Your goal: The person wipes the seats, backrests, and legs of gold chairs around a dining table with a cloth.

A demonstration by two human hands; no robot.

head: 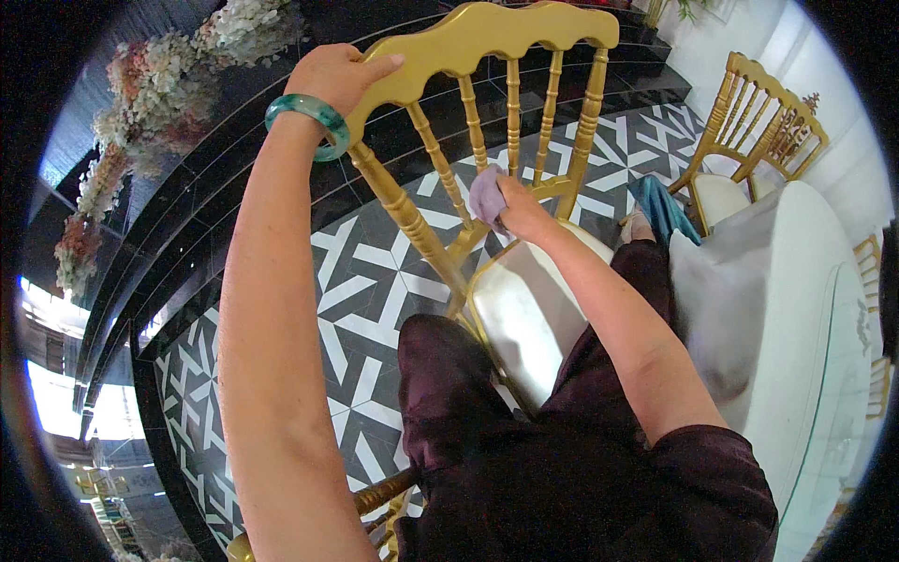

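Note:
A gold chair (pixel 491 35) with a scalloped top rail and turned spindles stands before me, its back to the far left. My left hand (pixel 333 74), a green bangle at its wrist, grips the left end of the top rail. Lower down, my right hand (pixel 523 211) holds a bunched lilac cloth (pixel 487 199) against the foot of the spindles, just above the lower crossbar. The cream seat pad (pixel 520 309) lies between my knees. My right fingers are partly hidden by the cloth.
To the right is a table with a white cloth (pixel 723 302) and a glass top (pixel 829 393). More gold chairs (pixel 744 119) stand beyond it. A teal cloth (pixel 664 204) hangs near my foot. Black glossy steps (pixel 211 204) with flowers (pixel 158 98) curve along the left; another chair (pixel 383 495) is behind me.

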